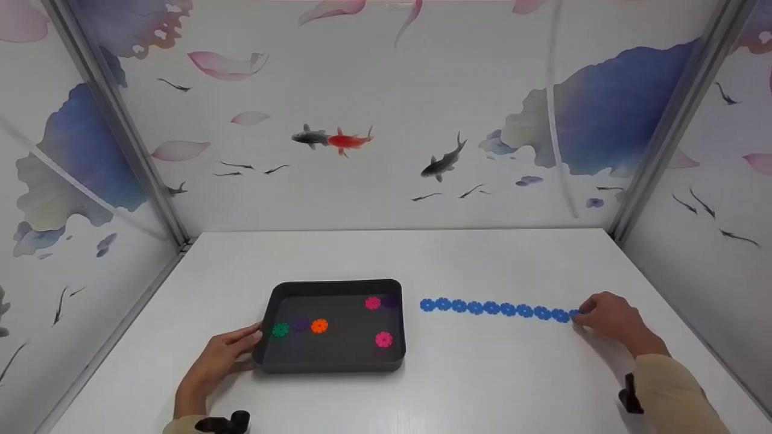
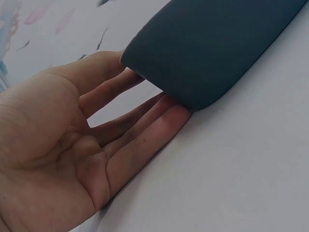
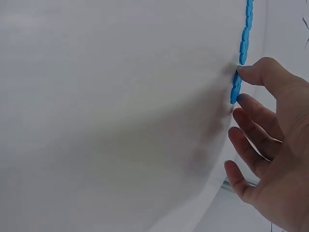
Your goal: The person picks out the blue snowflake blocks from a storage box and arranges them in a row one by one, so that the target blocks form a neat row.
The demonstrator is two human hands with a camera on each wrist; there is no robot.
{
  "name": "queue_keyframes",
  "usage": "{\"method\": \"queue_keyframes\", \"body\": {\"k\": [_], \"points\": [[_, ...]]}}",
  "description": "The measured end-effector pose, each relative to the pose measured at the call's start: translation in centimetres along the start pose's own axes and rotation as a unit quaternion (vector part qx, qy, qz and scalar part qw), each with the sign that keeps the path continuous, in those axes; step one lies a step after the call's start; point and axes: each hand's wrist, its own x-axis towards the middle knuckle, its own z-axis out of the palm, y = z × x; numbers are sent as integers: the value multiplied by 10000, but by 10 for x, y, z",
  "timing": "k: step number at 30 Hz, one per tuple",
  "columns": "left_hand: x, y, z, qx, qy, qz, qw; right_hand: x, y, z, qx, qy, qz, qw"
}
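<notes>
A row of several blue flower-shaped plastic discs (image 1: 491, 308) lies on the white table right of a dark grey tray (image 1: 329, 366). At the row's right end, my right hand (image 1: 612, 316) pinches the last blue disc (image 3: 235, 88) between thumb and index finger; the other fingers are spread loosely. My left hand (image 1: 214, 361) holds the tray's left side. In the left wrist view, a digit touches the tray's upper rim while other fingertips touch its lower edge. Inside the tray lie a green disc (image 1: 280, 330), an orange disc (image 1: 319, 325), two pink discs (image 1: 383, 339) and two dark purple discs (image 1: 300, 325).
The white table (image 1: 482, 386) is bounded by printed panels (image 1: 386, 199) with fish and petals at the back and sides. Metal posts (image 1: 120, 120) stand at the corners. A dark strapped device (image 1: 630, 395) sits at the right sleeve, and another (image 1: 226, 422) at the left.
</notes>
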Motion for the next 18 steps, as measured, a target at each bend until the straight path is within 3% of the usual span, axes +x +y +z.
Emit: {"method": "queue_keyframes", "body": {"k": [6,13,18], "points": [[-1,2,-1,74,36,-48,10000,1,-3,0,141,28,-31,9999],[-2,11,-3,437,-28,-96,9990,4,-15,-2,122,342,-246,9990],[-1,29,-7,1063,114,362,9936,3,-35,-5,219,779,-621,9948]]}}
